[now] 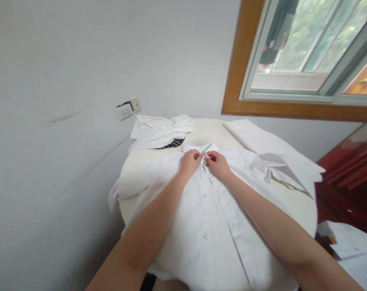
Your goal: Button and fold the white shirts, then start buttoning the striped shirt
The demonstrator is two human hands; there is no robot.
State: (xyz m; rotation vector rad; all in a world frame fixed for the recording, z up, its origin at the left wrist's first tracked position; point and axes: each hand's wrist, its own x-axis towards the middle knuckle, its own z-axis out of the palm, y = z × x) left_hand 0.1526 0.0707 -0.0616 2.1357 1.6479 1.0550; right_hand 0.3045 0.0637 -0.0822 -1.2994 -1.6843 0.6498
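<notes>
A white button-up shirt (189, 218) lies spread front-up across a round, off-white table (209, 128), its collar toward the wall. Just below the collar, my left hand (191, 162) pinches the edge of the front placket. My right hand (218, 163) grips the other placket edge right beside it, fingertips nearly meeting. Whether a button sits between the fingers is too small to make out. Lower down, the two front edges lie apart, with several small buttons showing along the left one. One sleeve hangs over the table's left side; the other is crumpled at the right.
Behind the shirt, a heap of white cloth (165, 128) rests over a black striped piece (174, 143). A folded white cloth (262, 139) lies at the back right. A wall socket (124, 112), a wood-framed window (232, 72) and white items at lower right (353, 242) surround the table.
</notes>
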